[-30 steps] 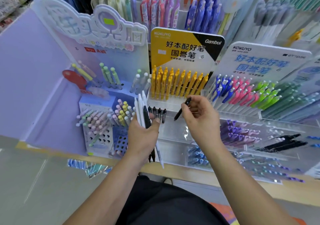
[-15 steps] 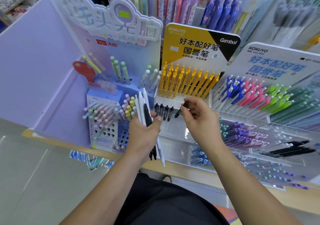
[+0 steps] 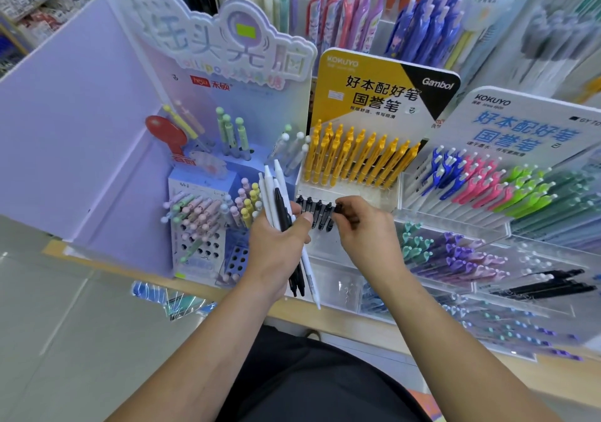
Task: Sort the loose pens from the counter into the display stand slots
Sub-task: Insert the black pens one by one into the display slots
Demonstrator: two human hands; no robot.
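My left hand (image 3: 276, 246) grips a bundle of white and black pens (image 3: 274, 194), their tops pointing up and their tips sticking out below my palm. My right hand (image 3: 364, 229) pinches a black pen (image 3: 338, 208) at the right end of a short row of black pens (image 3: 313, 210) standing in the front slots of the yellow display stand (image 3: 344, 190). Yellow pens (image 3: 354, 158) fill the stand's back row. Most of the pinched pen is hidden behind my fingers.
A blue stand with pastel pens (image 3: 201, 216) is to the left. To the right, a tiered clear stand (image 3: 487, 226) holds blue, pink, green and purple pens. Cellophane packets (image 3: 169, 294) lie on the wooden counter edge (image 3: 357, 317). A lilac panel (image 3: 81, 135) walls the left side.
My right hand has lowered the black pen from a raised tilt down into the row of black pens in the stand's front slots. The left hand keeps its bundle.
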